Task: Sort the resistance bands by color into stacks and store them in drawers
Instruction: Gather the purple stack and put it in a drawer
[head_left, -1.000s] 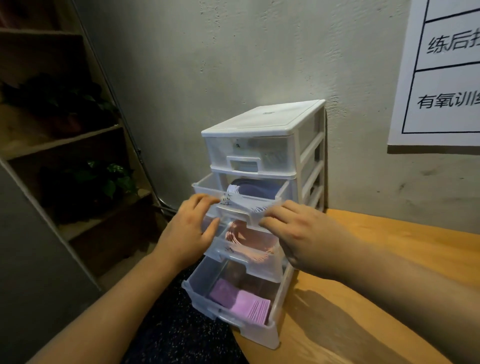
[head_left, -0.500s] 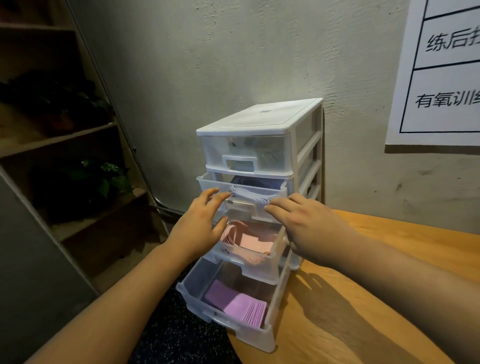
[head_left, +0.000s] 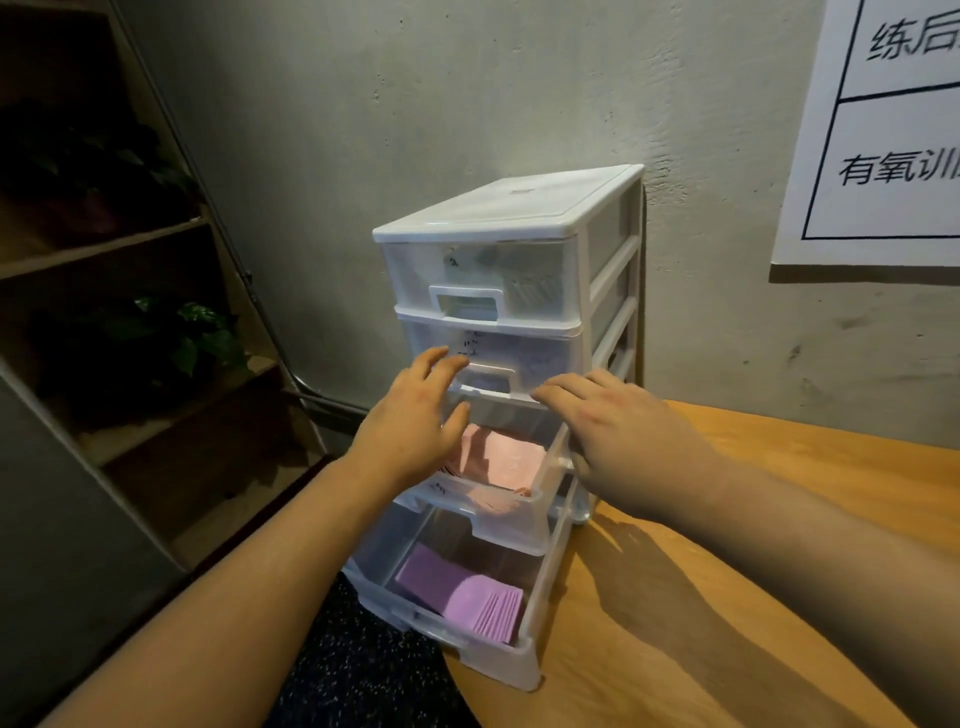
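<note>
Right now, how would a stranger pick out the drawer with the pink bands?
Find the white drawer tower on the wooden table against the wall. Count down to the third drawer, standing partly open. It holds salmon-pink bands; the open bottom drawer holds purple bands.

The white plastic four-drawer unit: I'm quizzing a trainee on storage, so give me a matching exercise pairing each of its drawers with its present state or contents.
White plastic drawer unit, clear drawers:
1. top drawer
2. second drawer
3. third drawer
4. bottom drawer

A. open, flat purple resistance bands inside
B. closed, no hand on it
C. open, flat pink resistance bands inside
D. closed, left hand and right hand with fingertips at its front

Pairs: 1-B, 2-D, 3-C, 4-A.
</note>
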